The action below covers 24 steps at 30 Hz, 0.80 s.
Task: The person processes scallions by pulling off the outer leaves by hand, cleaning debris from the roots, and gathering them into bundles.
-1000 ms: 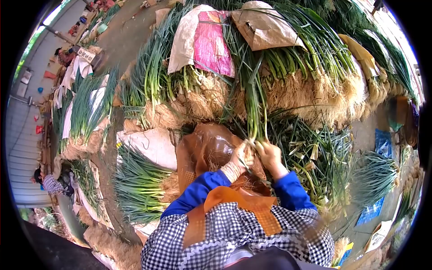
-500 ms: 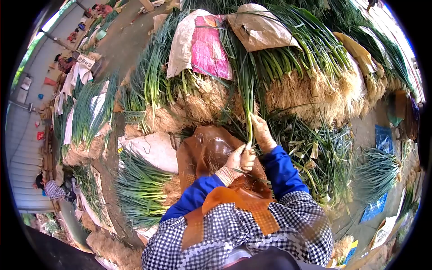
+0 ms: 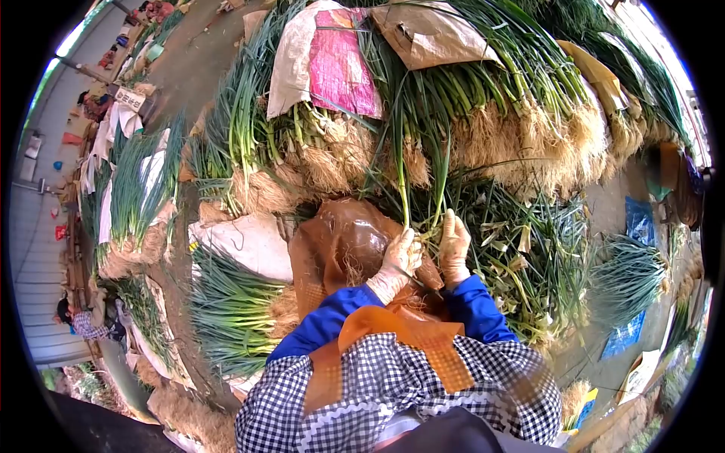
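Note:
My left hand is closed around the lower end of a green onion, whose pale stalk and long dark leaves run up and away from me. Just to its right, my right hand is closed, fingertips upward, on a green leaf that stands apart from the stalk. Some limp, pale strips hang between the two hands. Both are over the brown apron that covers my lap. The onion's root end is hidden by my left fingers.
Bundled green onions with bushy roots lie ahead, partly under sacks. Stripped leaves are heaped at my right. Another bundle lies left beside a white sack. People are at the far left.
My hands have drawn apart sideways, the right one moving away from the stalk with a leaf split off. The onion in my left hand has shifted left, and the view has turned slightly.

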Each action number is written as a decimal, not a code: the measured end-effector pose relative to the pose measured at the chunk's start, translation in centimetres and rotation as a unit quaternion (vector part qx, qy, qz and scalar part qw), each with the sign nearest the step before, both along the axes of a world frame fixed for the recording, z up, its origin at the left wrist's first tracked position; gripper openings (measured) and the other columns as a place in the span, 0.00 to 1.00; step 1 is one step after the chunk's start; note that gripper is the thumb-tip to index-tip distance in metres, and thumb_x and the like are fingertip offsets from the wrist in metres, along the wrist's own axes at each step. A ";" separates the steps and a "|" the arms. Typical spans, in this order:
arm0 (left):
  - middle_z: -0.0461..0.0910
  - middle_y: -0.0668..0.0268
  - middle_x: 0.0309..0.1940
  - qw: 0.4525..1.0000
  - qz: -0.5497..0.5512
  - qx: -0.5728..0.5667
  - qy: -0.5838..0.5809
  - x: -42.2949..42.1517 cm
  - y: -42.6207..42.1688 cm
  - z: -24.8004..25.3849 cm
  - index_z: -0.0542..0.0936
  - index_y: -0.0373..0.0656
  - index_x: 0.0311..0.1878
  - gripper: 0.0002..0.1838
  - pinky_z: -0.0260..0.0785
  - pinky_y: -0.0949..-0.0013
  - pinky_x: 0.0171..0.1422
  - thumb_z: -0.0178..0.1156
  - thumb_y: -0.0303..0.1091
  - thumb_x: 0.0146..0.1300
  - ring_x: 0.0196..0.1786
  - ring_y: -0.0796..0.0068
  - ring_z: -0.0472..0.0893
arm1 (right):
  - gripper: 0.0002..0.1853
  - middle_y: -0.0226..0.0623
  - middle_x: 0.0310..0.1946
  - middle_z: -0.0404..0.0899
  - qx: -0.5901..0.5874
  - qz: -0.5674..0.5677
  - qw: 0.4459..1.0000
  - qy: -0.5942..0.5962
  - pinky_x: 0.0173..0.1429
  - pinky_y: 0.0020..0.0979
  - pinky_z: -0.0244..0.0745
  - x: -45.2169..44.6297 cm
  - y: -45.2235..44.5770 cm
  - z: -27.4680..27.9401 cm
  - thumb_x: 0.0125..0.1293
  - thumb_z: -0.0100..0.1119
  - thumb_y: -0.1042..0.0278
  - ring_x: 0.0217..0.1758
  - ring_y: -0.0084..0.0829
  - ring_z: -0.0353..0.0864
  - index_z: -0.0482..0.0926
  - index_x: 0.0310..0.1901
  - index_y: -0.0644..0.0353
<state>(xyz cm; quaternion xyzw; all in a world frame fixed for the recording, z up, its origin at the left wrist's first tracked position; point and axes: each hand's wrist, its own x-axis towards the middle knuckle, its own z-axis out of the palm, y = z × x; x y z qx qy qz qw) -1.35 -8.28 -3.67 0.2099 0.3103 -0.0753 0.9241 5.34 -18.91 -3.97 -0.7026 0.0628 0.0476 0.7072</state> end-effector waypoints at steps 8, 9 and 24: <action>0.60 0.76 0.17 0.968 0.040 -0.206 -0.139 0.9 3.8 0.1 0.71 0.43 0.48 0.16 0.54 0.80 0.17 0.47 0.46 0.69 0.14 0.84 0.60 | 0.22 0.39 0.24 0.80 -0.589 0.367 0.702 -0.163 0.30 0.37 0.75 -0.1 -12.1 -7.3 0.65 0.47 0.46 0.26 0.42 0.79 0.79 0.30 0.58; 0.60 0.76 0.17 0.967 0.042 -0.207 -0.142 1.0 3.7 0.1 0.71 0.43 0.48 0.16 0.54 0.80 0.17 0.47 0.46 0.69 0.14 0.84 0.60 | 0.27 0.39 0.26 0.81 -0.615 0.447 0.613 -0.215 0.33 0.38 0.77 0.3 -14.9 -11.0 0.66 0.42 0.40 0.27 0.41 0.81 0.80 0.31 0.57; 0.64 0.73 0.20 0.943 -0.095 -0.264 -0.180 -0.9 1.9 -1.0 0.74 0.46 0.40 0.19 0.55 0.78 0.19 0.45 0.53 0.68 0.18 0.82 0.62 | 0.24 0.21 0.14 0.61 0.434 0.331 0.787 0.289 0.20 0.19 0.56 4.0 6.7 -1.0 0.69 0.45 0.45 0.15 0.16 0.58 0.78 0.44 0.62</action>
